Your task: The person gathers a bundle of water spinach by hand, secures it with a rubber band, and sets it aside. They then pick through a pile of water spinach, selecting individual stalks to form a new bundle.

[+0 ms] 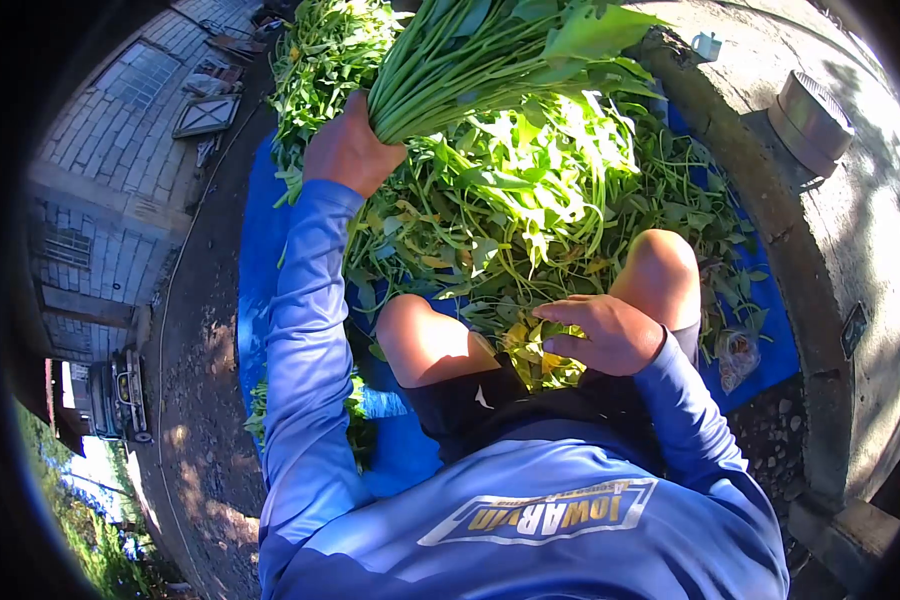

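My left hand point(355, 150), raised at the upper left, is closed around the stem ends of a bunch of long-stemmed leafy greens point(470, 70). The stems fan out to the upper right, and the frame's top edge cuts off some leaves. Just inside my right knee, my right hand point(610, 332) hovers with fingers stretched out and nothing in its grasp. Below its fingertips lie some yellowed leaves point(540, 362). A large heap of loose greens point(530, 185) spreads beyond my knees, brightly sunlit in the middle.
The heap rests on a blue tarp point(260, 260). On the right runs a concrete ledge point(770, 190) bearing a round metal container point(810, 122) and a light-coloured mug point(707, 46). A clear plastic bag point(738, 355) lies by my right knee. A vehicle point(120, 395) stands far left.
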